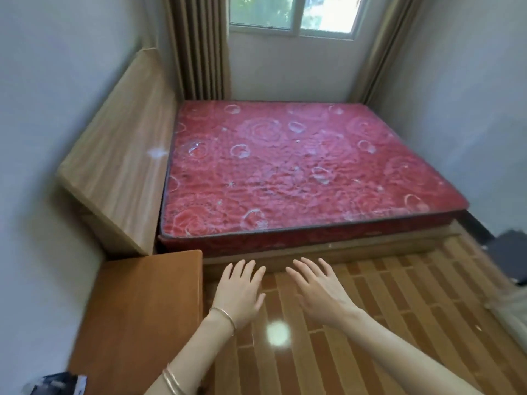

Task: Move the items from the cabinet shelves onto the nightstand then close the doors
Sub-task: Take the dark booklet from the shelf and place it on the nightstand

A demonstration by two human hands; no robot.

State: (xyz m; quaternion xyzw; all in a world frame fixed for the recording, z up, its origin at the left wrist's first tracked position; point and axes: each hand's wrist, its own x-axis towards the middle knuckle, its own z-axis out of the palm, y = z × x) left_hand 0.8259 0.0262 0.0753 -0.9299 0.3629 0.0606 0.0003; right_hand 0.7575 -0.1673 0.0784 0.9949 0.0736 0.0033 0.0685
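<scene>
Left hand (239, 292) and right hand (322, 295) hovered spread and empty at lower centre, beside nightstand (137, 309) lower left; probably readying, cabinet unseen.

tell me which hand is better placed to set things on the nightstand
Probably the left. The left hand, open and empty, hangs just beside the nightstand; the right hand, also open, is farther off over the floor.
</scene>
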